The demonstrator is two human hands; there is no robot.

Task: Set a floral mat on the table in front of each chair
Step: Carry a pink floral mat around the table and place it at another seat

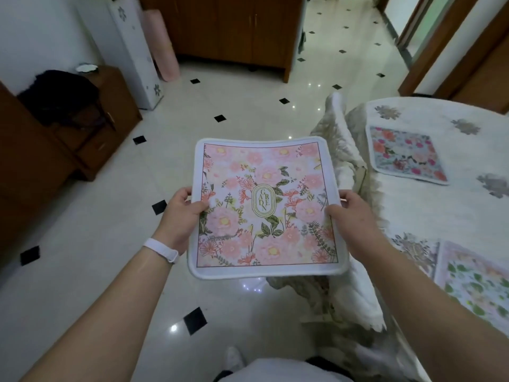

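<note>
I hold a pink floral mat (264, 205) with a white border and a "GARDEN" oval flat in the air above the floor. My left hand (183, 216) grips its left edge and my right hand (351, 221) grips its right edge. To the right stands the table (429, 205) under a white cloth with grey flower patches. A mat with red and pink flowers (405, 154) lies on its far part. Another mat with green leaves (473, 282) lies on its near part. A chair (344, 150) with a pale lace cover stands between me and the table.
Shiny white floor tiles with small black diamonds (220, 106) stretch ahead. Brown wooden cabinets (234, 28) stand at the back and a brown desk (91, 128) with dark cloth at the left. A white appliance (135, 51) and pink roll lean by the wall.
</note>
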